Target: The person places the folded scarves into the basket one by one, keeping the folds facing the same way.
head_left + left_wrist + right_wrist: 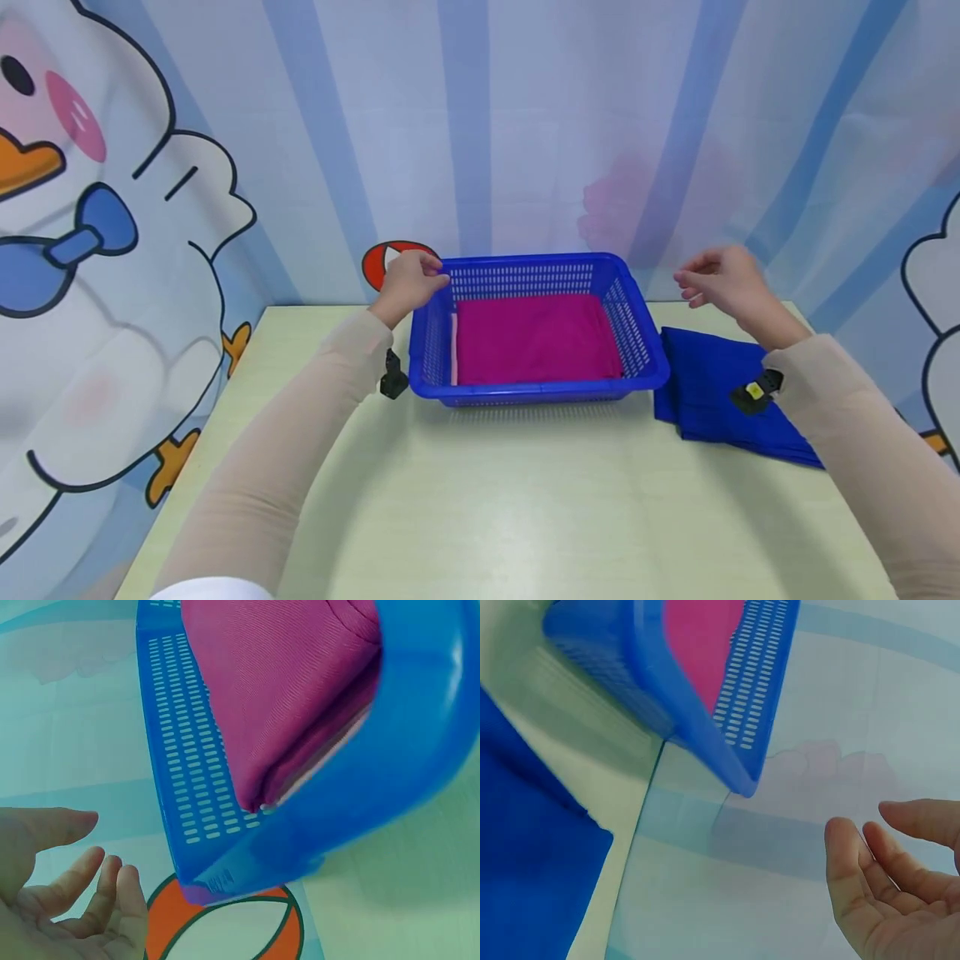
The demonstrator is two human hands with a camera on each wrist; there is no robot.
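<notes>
A blue plastic basket (540, 388) with slotted walls stands at the back of the table. Inside it lies a folded magenta cloth (536, 340), with a thin pale layer showing along its left edge. My left hand (411, 285) hovers by the basket's back left corner. In the left wrist view, its loosely bent fingers (97, 900) and thumb are apart from the rim and hold nothing. To the right of the basket, my right hand (723, 285) is raised in the air, with a gap between thumb and fingertips. Below it a folded blue cloth (712, 383) lies on the table.
The pale table (495, 500) reaches back to a printed curtain (525, 150) with blue stripes, close behind the basket. A large cartoon duck (112, 358) is printed on the left side. Each wrist wears a small black camera (393, 377).
</notes>
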